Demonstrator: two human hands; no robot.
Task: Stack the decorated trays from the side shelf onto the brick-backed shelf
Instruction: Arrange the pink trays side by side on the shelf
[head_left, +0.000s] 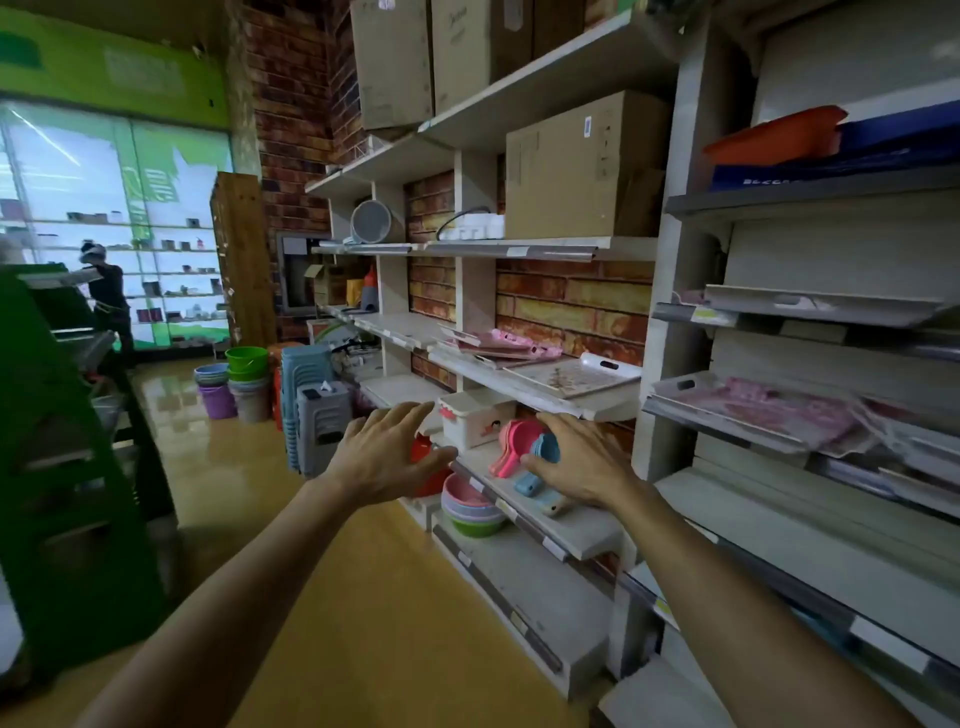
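Hands both empty. Left hand (387, 457), centre frame, is spread with fingers straight, hovering in front of the lower shelves. Right hand (582, 462), just right of it, is also spread, palm down over the pink and blue scoops (524, 447), holding nothing. Right of centre, a white decorated tray (574, 376) lies on the brick-backed shelf (524, 387), beside pink trays (498, 344). Far right, more decorated trays (753, 410) sit in wrinkled wrap on the side shelf (727, 426), well apart from both hands. Risks, my read: white tray overhangs the shelf lip, so stacking on it could tip it; loose wrap may make trays slip in the grip.
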